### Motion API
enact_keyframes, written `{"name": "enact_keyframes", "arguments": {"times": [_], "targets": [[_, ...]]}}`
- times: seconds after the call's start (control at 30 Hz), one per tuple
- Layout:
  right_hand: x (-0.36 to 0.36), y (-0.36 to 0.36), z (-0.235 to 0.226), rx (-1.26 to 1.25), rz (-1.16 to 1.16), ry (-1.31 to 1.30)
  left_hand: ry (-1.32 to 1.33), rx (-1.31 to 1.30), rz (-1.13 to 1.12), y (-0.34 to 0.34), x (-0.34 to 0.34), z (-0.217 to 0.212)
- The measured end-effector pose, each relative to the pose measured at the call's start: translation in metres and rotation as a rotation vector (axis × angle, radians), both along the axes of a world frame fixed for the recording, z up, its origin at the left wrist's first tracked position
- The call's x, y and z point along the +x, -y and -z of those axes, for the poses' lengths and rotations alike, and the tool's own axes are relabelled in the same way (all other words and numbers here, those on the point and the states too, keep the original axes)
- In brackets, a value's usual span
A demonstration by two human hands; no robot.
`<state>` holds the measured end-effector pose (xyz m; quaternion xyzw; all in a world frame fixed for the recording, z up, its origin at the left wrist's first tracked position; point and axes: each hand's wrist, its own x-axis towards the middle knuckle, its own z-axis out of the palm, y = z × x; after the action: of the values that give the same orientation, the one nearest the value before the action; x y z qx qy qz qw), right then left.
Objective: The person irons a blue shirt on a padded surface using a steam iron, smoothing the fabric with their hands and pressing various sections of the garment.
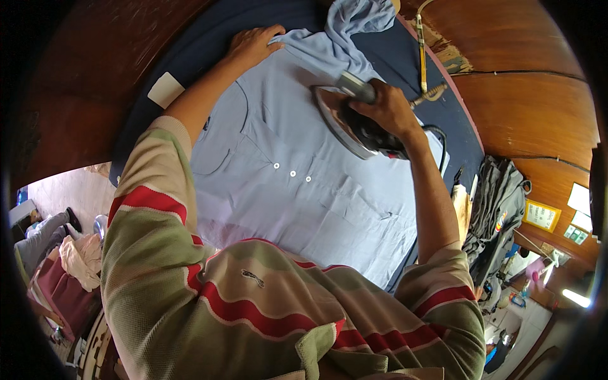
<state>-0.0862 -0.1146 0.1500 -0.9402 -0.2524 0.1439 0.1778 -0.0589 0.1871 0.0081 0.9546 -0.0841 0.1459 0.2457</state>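
Note:
A light blue buttoned shirt [253,183] lies spread on a dark navy cloth-covered board [209,38]. Its collar opening faces left, and several small white buttons run along the middle. My right hand [389,111] is closed around the handle of a clothes iron [335,123]. The iron is tilted and its soleplate edge shows; I cannot tell whether it touches the fabric. At the far left edge of the shirt, near a bunched sleeve [358,19], my left hand [253,47] rests on the cloth with its fingers apart.
A white card [166,90] lies beside my left forearm. The iron's black cord [440,139] loops by my right wrist. Dark garments [497,202] hang at the right, along wooden panelling [519,38]. Part of another person's leg [47,228] shows at the left.

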Motion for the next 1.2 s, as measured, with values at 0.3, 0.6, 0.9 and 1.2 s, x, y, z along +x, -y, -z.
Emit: {"name": "enact_keyframes", "arguments": {"times": [0.3,0.6,0.9,1.2], "targets": [[0.032,-0.115,0.009,-0.031,0.058,0.198,-0.331,-0.004,-0.348,-0.012,-0.072,-0.038],[0.013,-0.126,0.005,-0.068,-0.081,0.096,-0.394,-0.174,-0.425,-0.027,-0.101,-0.036],[-0.012,-0.086,-0.006,-0.048,-0.080,-0.018,-0.439,-0.190,-0.448,-0.028,-0.099,-0.030],[-0.063,-0.066,-0.009,-0.168,-0.349,-0.027,-0.320,-0.168,-0.427,-0.035,-0.095,-0.014]]}}
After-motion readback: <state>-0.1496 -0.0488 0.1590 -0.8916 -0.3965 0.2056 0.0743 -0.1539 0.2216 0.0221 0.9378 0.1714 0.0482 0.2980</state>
